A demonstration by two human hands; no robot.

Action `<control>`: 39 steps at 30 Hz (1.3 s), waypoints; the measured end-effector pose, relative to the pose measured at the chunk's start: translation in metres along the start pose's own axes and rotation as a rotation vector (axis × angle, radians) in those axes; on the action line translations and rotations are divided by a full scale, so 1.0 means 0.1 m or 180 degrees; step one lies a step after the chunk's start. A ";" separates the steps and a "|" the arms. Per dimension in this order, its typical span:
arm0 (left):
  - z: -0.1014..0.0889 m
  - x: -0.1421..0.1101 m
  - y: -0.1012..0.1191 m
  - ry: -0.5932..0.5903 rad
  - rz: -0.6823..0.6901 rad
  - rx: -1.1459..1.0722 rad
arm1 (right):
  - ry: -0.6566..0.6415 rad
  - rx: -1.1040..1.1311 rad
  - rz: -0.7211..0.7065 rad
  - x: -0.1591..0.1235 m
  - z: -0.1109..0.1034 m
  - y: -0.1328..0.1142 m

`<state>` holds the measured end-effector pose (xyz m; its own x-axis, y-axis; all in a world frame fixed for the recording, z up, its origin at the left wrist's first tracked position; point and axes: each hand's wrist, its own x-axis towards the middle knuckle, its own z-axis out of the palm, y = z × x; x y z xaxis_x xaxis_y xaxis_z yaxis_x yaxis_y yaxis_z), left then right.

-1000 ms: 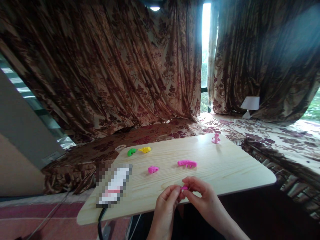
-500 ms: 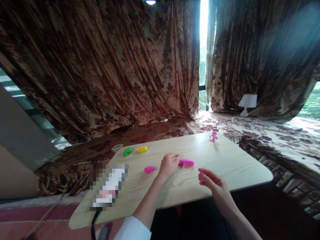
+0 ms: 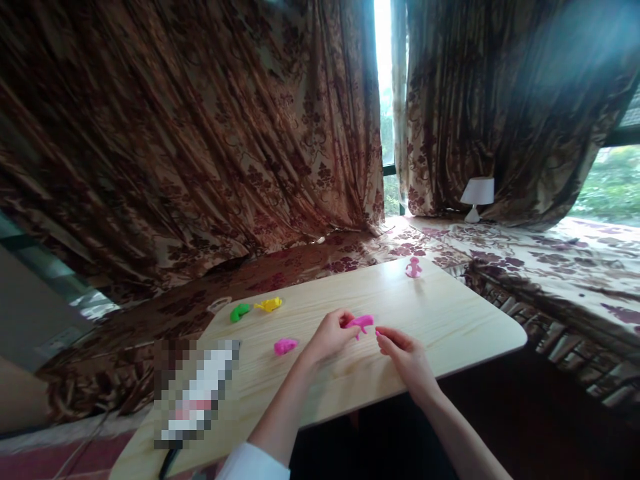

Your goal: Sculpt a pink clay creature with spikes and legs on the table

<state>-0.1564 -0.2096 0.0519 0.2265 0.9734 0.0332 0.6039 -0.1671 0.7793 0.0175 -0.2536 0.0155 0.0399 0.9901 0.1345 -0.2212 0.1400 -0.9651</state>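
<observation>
My left hand (image 3: 334, 335) is closed around one end of a magenta toy body (image 3: 363, 322) with short leg-like prongs, held over the table. Just to its right, my right hand (image 3: 406, 360) pinches a small pink piece (image 3: 379, 333), mostly hidden by the fingertips. A narrow gap separates that piece from the toy body. Left of my left forearm lies another magenta toy part (image 3: 285, 346). Toward the table's back left are a green curved toy piece (image 3: 240, 312) and a yellow toy piece (image 3: 269, 305). A pink toy figure (image 3: 413, 267) stands upright at the far right.
The pale wooden table (image 3: 450, 333) has rounded corners. A blurred-out flat device (image 3: 200, 393) with a black strap lies at its left edge. Behind are a flower-patterned covered ledge, a white lamp (image 3: 477, 197) and long patterned curtains (image 3: 280, 133).
My left hand has picked up the magenta toy body from the table. My right hand has brought the small pink piece left, close to its end. The view has shifted slightly right.
</observation>
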 end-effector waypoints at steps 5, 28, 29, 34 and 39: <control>-0.09 -0.22 0.12 0.0120 0.0098 -0.0493 | -0.0037 -0.0006 -0.0102 0.00 0.13 0.01; -0.05 -0.32 0.37 0.0047 0.0280 -0.0854 | 0.0043 0.0137 -0.0205 0.01 0.12 0.00; -0.06 -0.32 0.37 0.0022 0.0286 -0.0846 | 0.0037 0.0131 -0.0214 0.01 0.12 0.00; -0.06 -0.32 0.38 -0.0078 0.0300 -0.0803 | -0.0006 0.0091 -0.0217 -0.01 0.12 -0.05; -0.07 -0.30 0.36 -0.0074 0.0246 -0.0777 | -0.0017 0.0068 -0.0153 0.00 0.09 -0.03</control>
<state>-0.1470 -0.2442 0.0835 0.2841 0.9549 0.0861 0.3825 -0.1952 0.9031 0.0090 -0.2537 0.0205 0.0458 0.9823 0.1818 -0.2401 0.1874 -0.9525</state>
